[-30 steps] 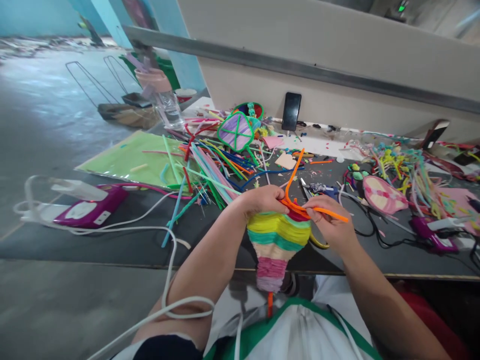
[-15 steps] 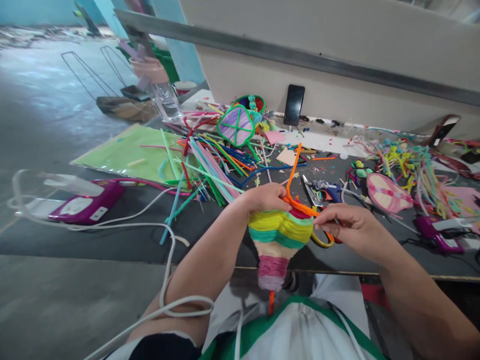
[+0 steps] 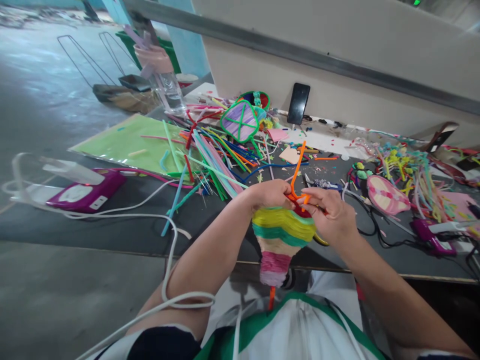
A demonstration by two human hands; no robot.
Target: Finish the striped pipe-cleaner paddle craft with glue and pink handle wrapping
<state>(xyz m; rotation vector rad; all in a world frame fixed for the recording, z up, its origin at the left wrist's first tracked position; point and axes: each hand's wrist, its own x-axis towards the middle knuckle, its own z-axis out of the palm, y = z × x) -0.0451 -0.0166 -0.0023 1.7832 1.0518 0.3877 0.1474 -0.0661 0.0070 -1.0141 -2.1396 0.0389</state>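
Note:
A bulb-shaped craft piece [image 3: 283,234], wrapped in bands of yellow, teal, cream and pink pipe cleaner, hangs over the table's front edge. From its lower tip an orange stem sticks out. At its top edge my left hand [image 3: 272,194] pinches the piece together with an orange pipe cleaner [image 3: 299,165], one end of which stands up. My right hand [image 3: 330,210] has its fingers closed on the other part of that orange pipe cleaner, close beside my left fingers. Partly behind my right hand lie scissors [image 3: 321,240] with a yellow handle.
Loose pipe cleaners [image 3: 213,155] pile up behind my left arm, near a green plastic packet [image 3: 123,145] and a water bottle [image 3: 167,87]. Purple glue guns [image 3: 88,192] lie at both sides, a white cord crossing my left arm. A phone [image 3: 299,103] leans on the partition.
My right hand has moved left and up to my left fingers, bending the orange pipe cleaner's stretched end inward. My left hand keeps its grip.

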